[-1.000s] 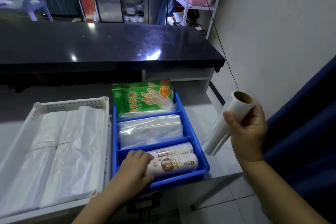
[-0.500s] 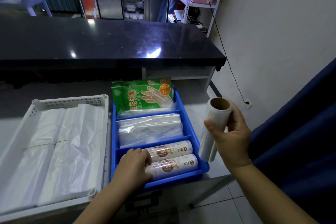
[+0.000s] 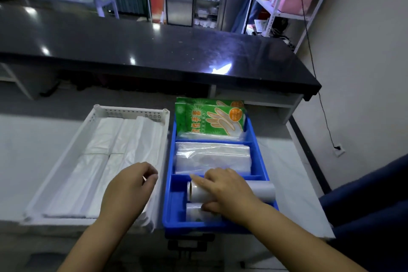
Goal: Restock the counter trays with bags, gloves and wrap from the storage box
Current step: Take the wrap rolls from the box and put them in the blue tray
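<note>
Clear wrap roll point(image 3: 262, 191) in blue tray point(image 3: 176, 203) near compartment, your right hand point(image 3: 227, 192) grasping it, fingers over top, thumb beneath; left hand point(image 3: 130, 185) loosely curled, empty.

Both forearms point(image 3: 99, 236) are bare from the wrists to the view's edge at six o'clock. The left hand point(image 3: 130, 185) and the right hand point(image 3: 227, 192) are bare as well.

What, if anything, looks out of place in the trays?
The clear wrap roll under the right hand looks too long for the near compartment of the blue tray: its right end rides over the side wall. Nothing else stands out.
</note>
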### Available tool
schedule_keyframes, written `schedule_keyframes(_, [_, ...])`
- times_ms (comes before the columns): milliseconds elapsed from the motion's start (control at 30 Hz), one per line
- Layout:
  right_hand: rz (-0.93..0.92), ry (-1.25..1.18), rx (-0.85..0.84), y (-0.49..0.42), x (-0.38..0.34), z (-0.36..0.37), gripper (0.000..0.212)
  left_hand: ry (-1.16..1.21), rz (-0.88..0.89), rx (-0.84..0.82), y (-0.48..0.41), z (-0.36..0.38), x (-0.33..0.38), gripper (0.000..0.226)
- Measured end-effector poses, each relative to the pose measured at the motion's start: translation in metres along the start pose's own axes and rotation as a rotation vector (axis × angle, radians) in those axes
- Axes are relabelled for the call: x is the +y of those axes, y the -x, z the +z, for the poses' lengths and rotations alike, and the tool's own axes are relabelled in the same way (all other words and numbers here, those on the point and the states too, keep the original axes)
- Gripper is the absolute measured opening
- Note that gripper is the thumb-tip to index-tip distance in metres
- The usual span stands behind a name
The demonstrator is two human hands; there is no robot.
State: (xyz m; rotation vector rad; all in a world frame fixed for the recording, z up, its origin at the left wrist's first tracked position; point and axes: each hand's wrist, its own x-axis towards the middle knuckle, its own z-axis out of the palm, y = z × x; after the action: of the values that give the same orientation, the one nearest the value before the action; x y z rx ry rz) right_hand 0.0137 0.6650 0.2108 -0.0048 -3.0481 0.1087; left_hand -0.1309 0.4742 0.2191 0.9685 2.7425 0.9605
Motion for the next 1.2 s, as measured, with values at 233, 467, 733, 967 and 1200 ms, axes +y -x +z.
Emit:
schedule_keyframes(233, [-0.016, 0.002, -0.152, -0.006, 0.001, 0.016, 0.075, 0.008, -0.073, -0.021, 0.011, 0.002, -0.004, 0.024])
schedule_keyframes(467, [0.130, -0.090, 0.083, 0.006, 0.019, 0.004, 0.047, -0.133, -0.152, -0.084, 0.016, 0.022, -0.009, 0.023])
schedule_keyframes(733, [0.698, -0.153, 0.301, 0.041, 0.083, -0.001, 0.028, -0.015, -0.251, -0.074, 0.015, 0.042, -0.012, 0.045])
schedule_keyframes(967, [0.922, -0.482, 0.238, 0.043, 0.094, 0.009, 0.022, -0.039, -0.216, -0.038, 0.012, 0.046, -0.014, 0.045])
schedule_keyframes(1200, [0.887, -0.440, 0.208, 0.039, 0.089, 0.014, 0.019, 0.026, -0.160, -0.025, 0.012, 0.041, -0.015, 0.031])
